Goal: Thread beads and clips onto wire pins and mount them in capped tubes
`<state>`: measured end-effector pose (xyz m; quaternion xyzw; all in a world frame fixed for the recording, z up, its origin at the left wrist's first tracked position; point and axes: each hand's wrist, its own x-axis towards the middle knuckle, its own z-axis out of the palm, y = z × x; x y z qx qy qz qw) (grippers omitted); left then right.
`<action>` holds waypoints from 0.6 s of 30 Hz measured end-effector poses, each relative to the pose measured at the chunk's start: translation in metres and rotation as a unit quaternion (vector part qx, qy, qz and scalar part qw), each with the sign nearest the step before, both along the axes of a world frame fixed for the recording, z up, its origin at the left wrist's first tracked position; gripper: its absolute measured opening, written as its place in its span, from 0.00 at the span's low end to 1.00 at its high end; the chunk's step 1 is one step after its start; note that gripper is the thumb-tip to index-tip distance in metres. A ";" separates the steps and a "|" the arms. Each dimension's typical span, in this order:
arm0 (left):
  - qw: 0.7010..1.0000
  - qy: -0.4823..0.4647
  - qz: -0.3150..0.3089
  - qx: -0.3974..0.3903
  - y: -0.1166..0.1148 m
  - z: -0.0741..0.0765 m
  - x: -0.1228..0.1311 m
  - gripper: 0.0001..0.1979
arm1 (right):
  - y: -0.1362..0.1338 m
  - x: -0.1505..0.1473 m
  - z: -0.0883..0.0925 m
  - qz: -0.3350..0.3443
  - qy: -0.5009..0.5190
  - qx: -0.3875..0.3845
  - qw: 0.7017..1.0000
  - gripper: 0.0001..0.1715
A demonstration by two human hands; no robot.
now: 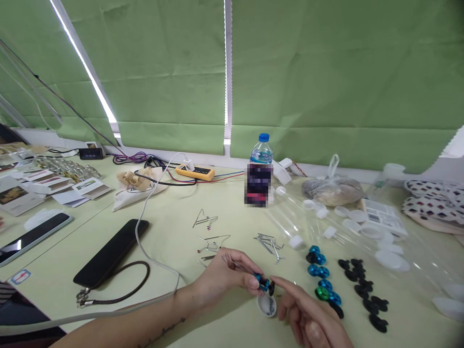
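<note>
Between the thumb and fingers of my left hand [230,273] is a small blue-and-black part [264,284], like a knob or spool. The index finger of my right hand [308,311] stretches out and touches its black end; the other fingers are loosely curled and grip nothing visible. Just below sits a small white cap [267,305] with tiny metal pieces in it. Several blue parts [319,270], one green part [322,293] and a row of black parts [364,290] lie to the right. Thin L-shaped metal keys [268,244] lie beyond my hands.
A black phone [110,253] with a wrist loop and a white cable [145,203] lie left. Further back stand a water bottle [259,179] and a yellow power strip [195,172]. Clear plastic tubes [282,217] and white lids [391,258] spread across the right.
</note>
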<state>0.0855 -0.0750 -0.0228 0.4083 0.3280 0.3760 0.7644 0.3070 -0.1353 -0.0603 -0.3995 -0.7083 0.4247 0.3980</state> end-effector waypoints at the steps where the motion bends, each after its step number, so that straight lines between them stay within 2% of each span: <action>1: 1.000 0.001 -0.001 0.000 0.000 0.000 0.000 0.12 | 0.000 0.000 0.000 -0.002 -0.001 0.001 1.000 0.40; 7: 1.000 -0.003 -0.005 0.000 0.000 0.000 -0.001 0.13 | 0.001 0.000 0.000 0.012 0.024 0.016 1.000 0.35; 18: 1.000 0.003 -0.003 0.005 0.001 -0.001 0.000 0.12 | 0.001 -0.001 0.000 0.004 0.018 0.008 1.000 0.37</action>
